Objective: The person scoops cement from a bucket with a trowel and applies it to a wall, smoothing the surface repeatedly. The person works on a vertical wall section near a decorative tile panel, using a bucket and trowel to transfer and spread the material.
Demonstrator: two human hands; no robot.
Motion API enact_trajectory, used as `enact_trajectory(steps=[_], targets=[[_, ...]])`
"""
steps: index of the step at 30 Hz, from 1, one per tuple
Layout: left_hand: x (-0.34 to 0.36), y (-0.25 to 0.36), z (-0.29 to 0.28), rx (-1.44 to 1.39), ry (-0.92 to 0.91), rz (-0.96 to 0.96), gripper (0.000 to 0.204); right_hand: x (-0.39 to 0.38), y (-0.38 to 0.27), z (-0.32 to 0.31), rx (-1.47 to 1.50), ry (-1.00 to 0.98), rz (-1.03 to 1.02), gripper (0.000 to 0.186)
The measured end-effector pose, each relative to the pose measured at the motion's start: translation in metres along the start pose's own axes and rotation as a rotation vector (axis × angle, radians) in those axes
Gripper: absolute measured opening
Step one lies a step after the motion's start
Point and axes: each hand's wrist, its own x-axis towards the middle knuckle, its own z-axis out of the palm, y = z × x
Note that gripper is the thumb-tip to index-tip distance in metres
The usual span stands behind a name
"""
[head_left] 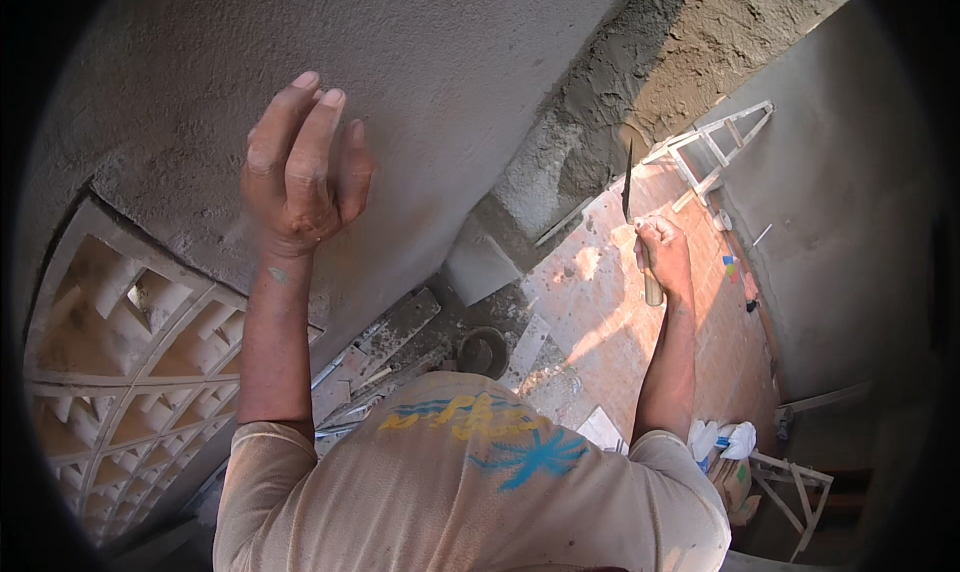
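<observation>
My right hand [663, 250] is closed around the wooden handle of a trowel [653, 290]. The thin dark blade points up and away, seen nearly edge-on. Its tip is by a band of rough wet mortar [600, 97]; whether the two touch I cannot tell. On the left, my left hand [305, 172] is raised in front of a grey plastered wall [430, 62]. Its fingers are loosely bent and apart, with nothing in them. Contact between that hand and the wall is not plain to see.
Pierced decorative blocks [130, 382] fill the wall at lower left. A dark bucket [483, 352] stands below amid boards and rubble. Beyond the brick-coloured floor [610, 302] is a pale wooden trestle [712, 157]. White bags [735, 440] lie at lower right near another wooden frame [800, 497].
</observation>
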Motion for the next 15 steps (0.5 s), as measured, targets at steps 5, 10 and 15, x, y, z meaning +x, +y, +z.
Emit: enact_trajectory(steps=[5,10,15], targets=[[-0.003,0.0,0.0,0.082,-0.034,0.02,0.05,-0.024,0.085,0.022,-0.174,-0.163,0.2,0.014],[0.01,-0.002,0.0,0.202,-0.108,0.103,0.048,-0.075,0.293,0.103,-0.43,-0.37,0.478,0.043],[0.0,-0.015,-0.008,0.463,-0.319,0.228,0.04,-0.156,0.345,0.177,-0.217,-0.534,1.014,0.04]])
